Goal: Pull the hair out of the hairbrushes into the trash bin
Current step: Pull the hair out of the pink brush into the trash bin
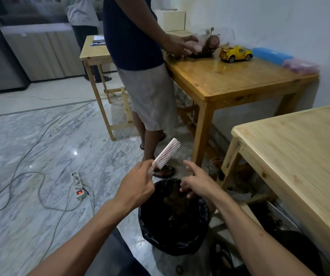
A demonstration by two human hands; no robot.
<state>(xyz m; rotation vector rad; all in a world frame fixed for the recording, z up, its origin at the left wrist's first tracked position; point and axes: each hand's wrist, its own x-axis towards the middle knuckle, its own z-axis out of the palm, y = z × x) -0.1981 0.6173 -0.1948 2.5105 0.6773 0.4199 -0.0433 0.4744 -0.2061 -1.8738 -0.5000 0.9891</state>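
Holding one pink hairbrush (165, 154) in left hand (136, 186) grip, right hand (197, 183) loosely spread, empty, over one black-lined trash bin (150, 232)

Trash bin (182, 242) mouth lies open below; a table (291, 156) edge crowds the right, floor (40, 146) open left

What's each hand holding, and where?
Left hand grips the pink hairbrush by its handle. Right hand is over the trash bin; any hair in its fingers can't be told.
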